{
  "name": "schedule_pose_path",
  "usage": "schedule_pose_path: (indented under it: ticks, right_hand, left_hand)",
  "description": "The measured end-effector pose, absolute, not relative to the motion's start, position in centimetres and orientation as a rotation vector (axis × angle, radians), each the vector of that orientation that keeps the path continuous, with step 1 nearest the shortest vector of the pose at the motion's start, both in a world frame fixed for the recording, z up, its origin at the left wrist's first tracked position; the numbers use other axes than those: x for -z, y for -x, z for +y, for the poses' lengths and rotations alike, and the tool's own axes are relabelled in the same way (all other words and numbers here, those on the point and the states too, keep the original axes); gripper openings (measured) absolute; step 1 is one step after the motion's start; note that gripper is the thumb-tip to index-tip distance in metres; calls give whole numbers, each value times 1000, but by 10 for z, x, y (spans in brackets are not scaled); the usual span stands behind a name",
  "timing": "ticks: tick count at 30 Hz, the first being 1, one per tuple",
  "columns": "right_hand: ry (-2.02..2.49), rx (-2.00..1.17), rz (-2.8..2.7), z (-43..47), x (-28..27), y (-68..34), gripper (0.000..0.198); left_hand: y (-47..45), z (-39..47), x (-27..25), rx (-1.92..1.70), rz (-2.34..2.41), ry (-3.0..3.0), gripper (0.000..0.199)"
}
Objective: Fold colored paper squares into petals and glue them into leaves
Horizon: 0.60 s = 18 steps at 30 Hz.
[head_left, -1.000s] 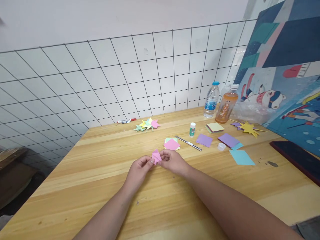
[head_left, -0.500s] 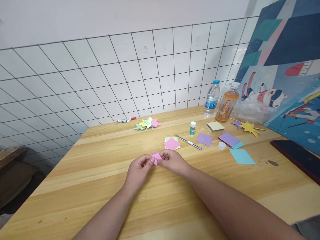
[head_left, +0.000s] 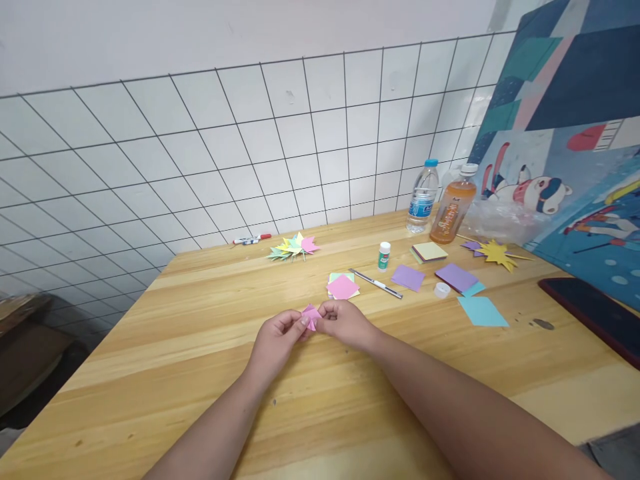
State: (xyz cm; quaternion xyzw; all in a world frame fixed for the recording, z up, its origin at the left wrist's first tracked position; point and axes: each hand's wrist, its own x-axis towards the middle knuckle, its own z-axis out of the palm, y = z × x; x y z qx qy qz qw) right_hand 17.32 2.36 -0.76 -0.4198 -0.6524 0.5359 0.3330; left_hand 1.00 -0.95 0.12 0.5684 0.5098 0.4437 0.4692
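Observation:
A small folded piece of pink paper (head_left: 311,316) is pinched between my two hands, just above the wooden table (head_left: 190,353). My left hand (head_left: 279,337) grips its left side with thumb and fingers closed. From the right, my right hand (head_left: 346,324) holds the other side, also in a pinch. Fingertips cover part of the paper, so its full shape is hidden. Just beyond my right hand lies a stack of paper squares with a pink sheet (head_left: 343,287) on top. Beside that stack is a slim utility knife (head_left: 376,283).
A glue stick (head_left: 383,257), a white cap (head_left: 442,290), purple paper (head_left: 407,278) and a blue sheet (head_left: 483,311) lie to the right. Behind stand a water bottle (head_left: 423,198) and an orange drink bottle (head_left: 453,208). Folded paper stars (head_left: 295,247) and markers (head_left: 253,239) sit near the wall.
The pink paper has changed shape slightly between my fingers, its upper point now lower and flatter. Both hands keep nearly the same place; the whole view has shifted a little.

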Motion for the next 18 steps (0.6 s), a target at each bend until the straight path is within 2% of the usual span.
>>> schedule_pose_path:
  ticks: [7, 12, 15, 18]
  right_hand:
    - [1017, -1424, -1713, 21, 2, -175, 17]
    - [959, -1469, -1854, 21, 5, -177, 14]
    - [1031, -1346, -1836, 21, 6, -177, 11]
    - [1082, -1083, -1712, 18, 0, -177, 29]
  left_hand:
    - [-10, -13, -6, -1056, 1159, -1162, 27]
    - [-8, -14, -14, -960, 1194, -1283, 25]
    - [-6, -13, -16, -917, 1200, -1209, 26]
    - [-3, -11, -14, -1008, 1229, -1081, 27]
